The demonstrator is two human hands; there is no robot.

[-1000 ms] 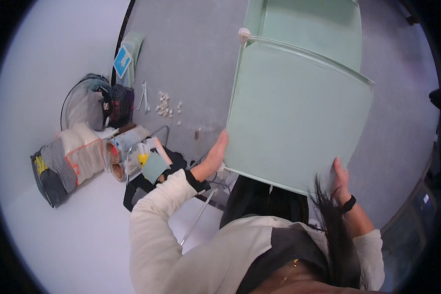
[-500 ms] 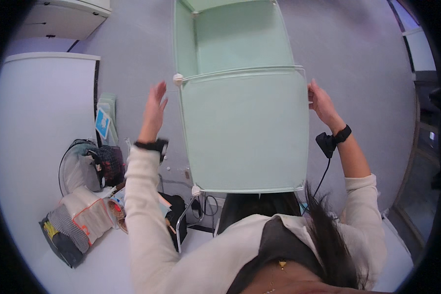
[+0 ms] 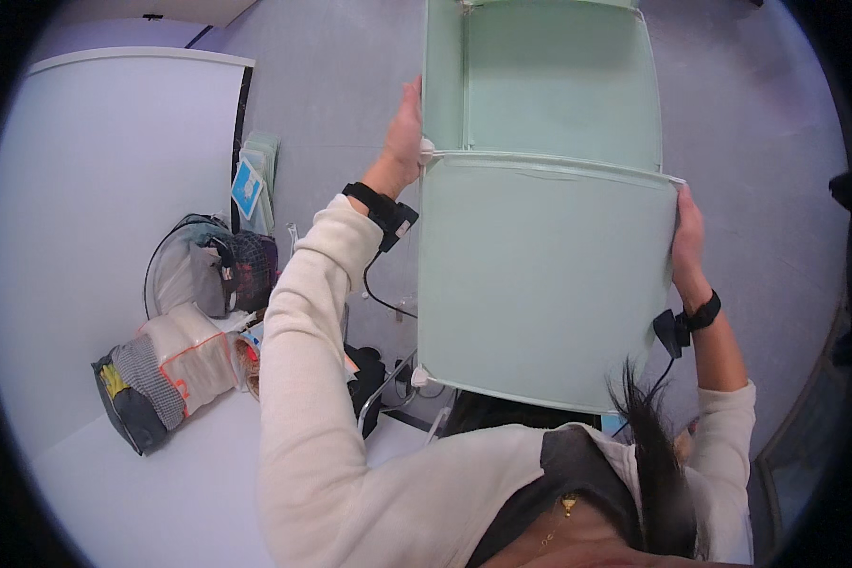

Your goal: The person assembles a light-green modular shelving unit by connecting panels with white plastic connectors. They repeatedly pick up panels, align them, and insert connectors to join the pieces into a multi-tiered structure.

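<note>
A pale green panel storage shelf (image 3: pixel 544 275) with thin light rods and white corner connectors stands in front of me. Its near panel faces up at me, and beyond it an open compartment (image 3: pixel 563 85) shows its inner walls. My left hand (image 3: pixel 404 137) lies along the shelf's left side by a white corner connector (image 3: pixel 428 151), fingers stretched out flat. Against the right edge of the near panel, my right hand (image 3: pixel 688 232) rests with its fingers pointing away from me. Part of its fingertips is hidden by the panel edge.
Spare green panels (image 3: pixel 263 175) lean at the white board (image 3: pixel 133 180) on the left, with a blue-and-white card (image 3: pixel 247 187) on them. Several packed bags (image 3: pixel 189 270) lie below. A metal-legged chair frame (image 3: pixel 385 390) and cables are near the shelf's lower left.
Both hands have come in from beside the shelf to touch its sides, the left one reaching farther forward. In the picture the shelf has shifted right, as has the whole scene.
</note>
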